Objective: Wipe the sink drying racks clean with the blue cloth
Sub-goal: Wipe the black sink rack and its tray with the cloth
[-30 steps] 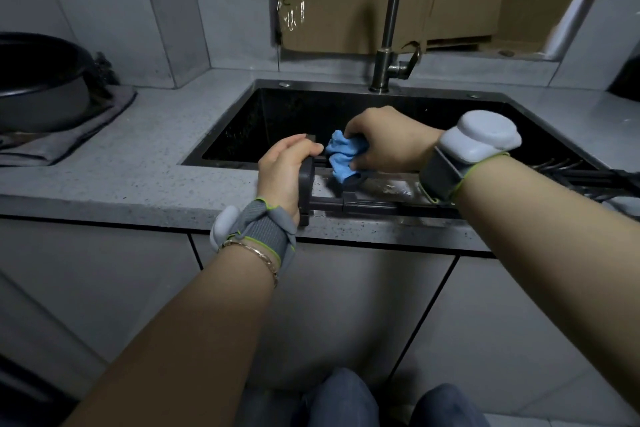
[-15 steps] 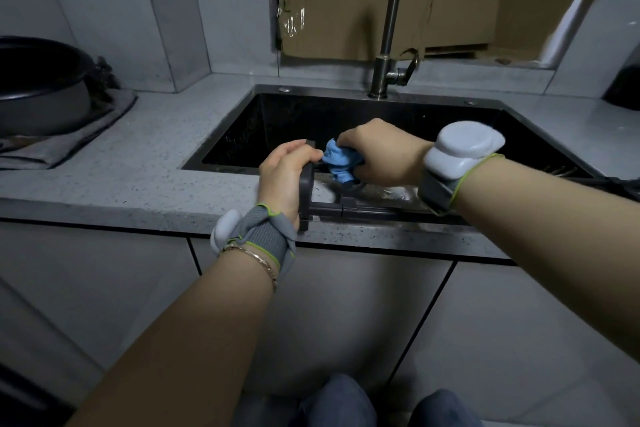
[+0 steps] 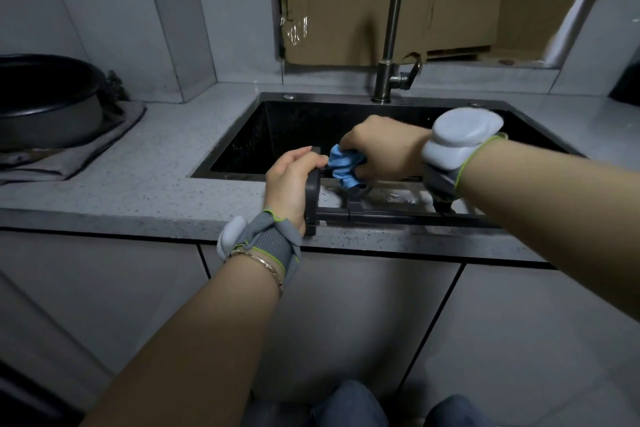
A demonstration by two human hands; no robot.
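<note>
A dark drying rack (image 3: 381, 215) lies across the front rim of the black sink (image 3: 277, 128). My left hand (image 3: 289, 184) grips the rack's left end piece, thumb over its top. My right hand (image 3: 379, 149) holds the bunched blue cloth (image 3: 344, 166) and presses it against the rack's bars just right of the left hand. My right forearm hides the rack's right part.
A tall tap (image 3: 393, 45) rises behind the sink, with cardboard (image 3: 398, 0) over the window opening. A dark pot (image 3: 45, 100) sits on a grey towel (image 3: 86, 149) at the left of the speckled counter (image 3: 156, 180). Cabinet doors are below.
My right hand with the blue cloth has slid a little left along the rack, closer to my left hand. The left hand keeps its grip on the rack's end.
</note>
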